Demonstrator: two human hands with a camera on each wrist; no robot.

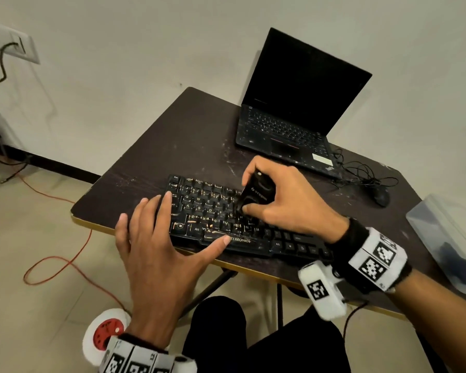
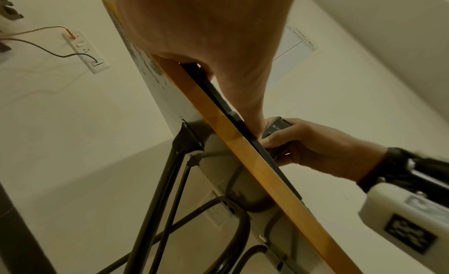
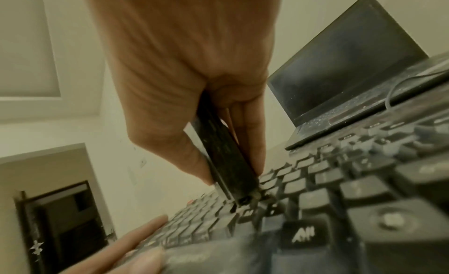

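A black Zebronics keyboard [image 1: 207, 211] lies near the front edge of a dark, scuffed table [image 1: 172, 146]. My right hand [image 1: 285, 200] grips a small black handheld tool [image 1: 253, 195], held upright with its lower tip down among the middle keys. In the right wrist view the tool [image 3: 223, 159] sits between thumb and fingers, its tip touching the keyboard [image 3: 340, 191]. My left hand [image 1: 159, 238] lies flat on the keyboard's left end, fingers straight and spread, thumb at the front rim. The left wrist view shows the right hand [image 2: 316, 147] and the table's wooden edge [image 2: 243, 153] from below.
An open black laptop [image 1: 293, 111] with a dark screen stands at the back right. A black mouse [image 1: 382, 196] and its tangled cable lie beside it. A clear plastic box [image 1: 447, 238] sits at the right edge. A red cable [image 1: 65, 259] and a white reel [image 1: 105, 335] lie on the floor.
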